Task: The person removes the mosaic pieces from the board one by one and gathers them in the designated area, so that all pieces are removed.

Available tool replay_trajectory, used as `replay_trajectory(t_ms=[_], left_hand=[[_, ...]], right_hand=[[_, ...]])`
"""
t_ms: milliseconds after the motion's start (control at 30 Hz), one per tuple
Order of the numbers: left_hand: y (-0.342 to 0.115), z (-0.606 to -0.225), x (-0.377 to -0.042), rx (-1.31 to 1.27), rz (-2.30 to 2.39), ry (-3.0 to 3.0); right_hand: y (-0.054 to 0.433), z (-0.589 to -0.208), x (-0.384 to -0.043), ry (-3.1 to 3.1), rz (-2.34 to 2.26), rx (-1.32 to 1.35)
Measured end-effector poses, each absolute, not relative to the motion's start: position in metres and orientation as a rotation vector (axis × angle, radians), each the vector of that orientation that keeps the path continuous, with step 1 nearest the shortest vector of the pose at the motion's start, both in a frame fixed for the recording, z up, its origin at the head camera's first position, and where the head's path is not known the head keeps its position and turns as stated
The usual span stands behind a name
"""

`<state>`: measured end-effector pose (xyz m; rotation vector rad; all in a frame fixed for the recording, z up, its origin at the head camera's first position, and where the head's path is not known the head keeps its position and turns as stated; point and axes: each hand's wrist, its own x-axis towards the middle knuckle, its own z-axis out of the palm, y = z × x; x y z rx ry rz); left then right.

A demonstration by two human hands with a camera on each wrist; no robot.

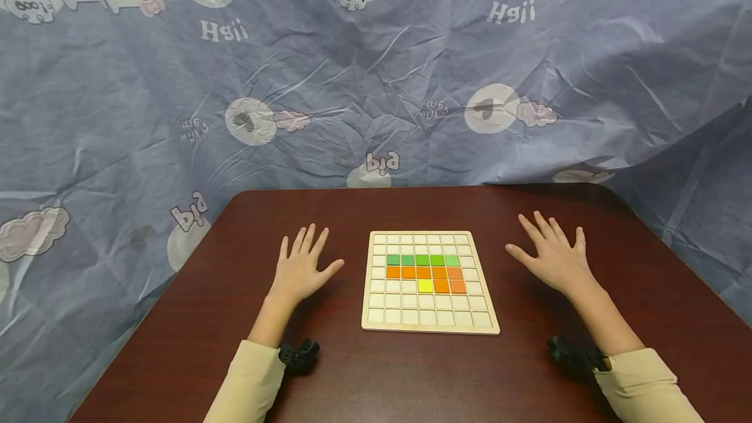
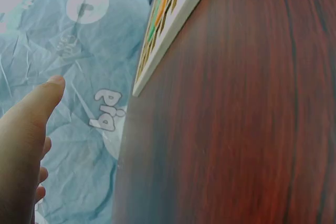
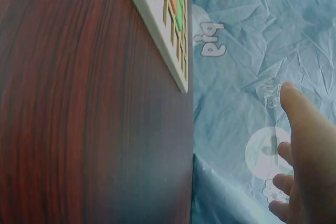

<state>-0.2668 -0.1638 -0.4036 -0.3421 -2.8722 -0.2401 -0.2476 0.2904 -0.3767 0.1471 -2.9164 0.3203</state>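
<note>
A pale wooden grid board (image 1: 435, 328) lies between the two hands on the table. One row of its cells holds several green tiles (image 1: 422, 260), and the row below it holds several orange tiles (image 1: 408, 272). In the row nearest me are a yellow tile (image 1: 425, 286) and two orange ones. To the left of the board, my left hand (image 1: 298, 271) is spread with straight fingers and holds nothing. My right hand (image 1: 557, 258) is likewise spread, to the right of the board, apart from it. Both wrist views show the thumb and some fingertips.
The dark red-brown wooden table (image 1: 435, 377) has rounded far corners. Behind it hangs a wrinkled blue-grey cloth (image 1: 352, 83) with cartoon prints, which also runs along the sides. A black wrist device (image 1: 299, 354) sits on the left forearm, another (image 1: 576, 354) on the right.
</note>
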Motion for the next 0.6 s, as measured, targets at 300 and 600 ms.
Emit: replay_trajectory(t_ms=[300, 600], left_hand=[[-0.146, -0.402, -0.267, -0.351, -0.332, -2.902], [-0.130, -0.404, -0.268, -0.371, -0.333, -2.901]], right_hand=[[0.270, -0.381, -0.246, -2.839, 0.365, 0.242], [0.249, -0.388, -0.250, -2.816, 0.474, 0.338]])
